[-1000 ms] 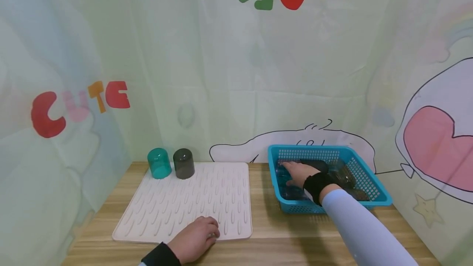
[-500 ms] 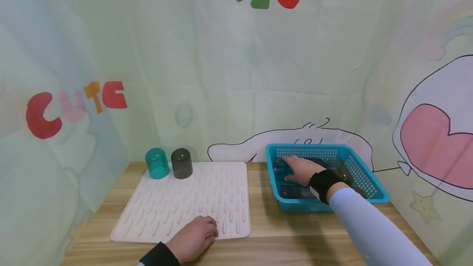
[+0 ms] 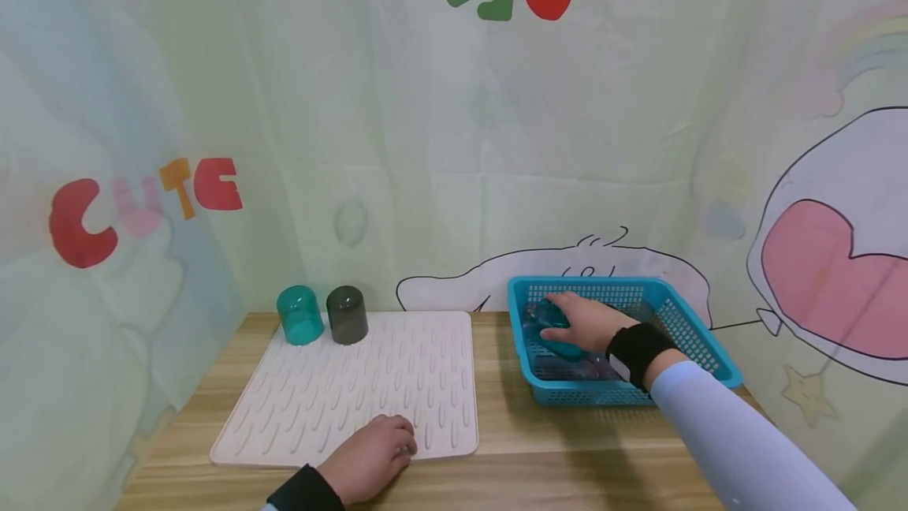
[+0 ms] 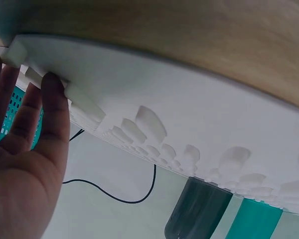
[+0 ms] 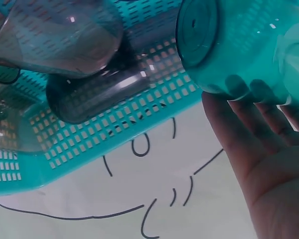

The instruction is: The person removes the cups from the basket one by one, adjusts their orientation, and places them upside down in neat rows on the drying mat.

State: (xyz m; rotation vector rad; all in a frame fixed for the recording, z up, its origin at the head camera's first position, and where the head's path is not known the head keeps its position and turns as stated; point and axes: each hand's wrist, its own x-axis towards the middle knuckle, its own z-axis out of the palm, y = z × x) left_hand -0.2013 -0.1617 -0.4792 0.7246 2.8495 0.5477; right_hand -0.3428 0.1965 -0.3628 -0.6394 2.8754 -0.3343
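Note:
Over the left part of the blue basket (image 3: pixel 709 341), my right hand (image 3: pixel 590 323) grips a clear teal cup (image 5: pixel 244 55), thumb on the near side and fingers on the far side. In the right wrist view its fingertips lie along the cup's wall, and the thumb is hidden. My left hand (image 3: pixel 372 454) rests with relaxed fingers at the front edge of the white ridged mat (image 3: pixel 404 385). At the mat's back left corner, a teal cup (image 3: pixel 299 315) and a dark grey cup (image 3: pixel 347 315) stand upside down, side by side.
Inside the basket, several clear dark and purplish cups (image 5: pixel 97 92) lie on their sides beside the gripped one. A wooden table (image 3: pixel 511 448) carries mat and basket. Printed cloth (image 3: pixel 454 140) hangs close behind and at both sides.
The right hand, spread over the cups a second ago, has closed on a teal cup, which now sits tilted and higher in the basket. My left hand stays at the mat.

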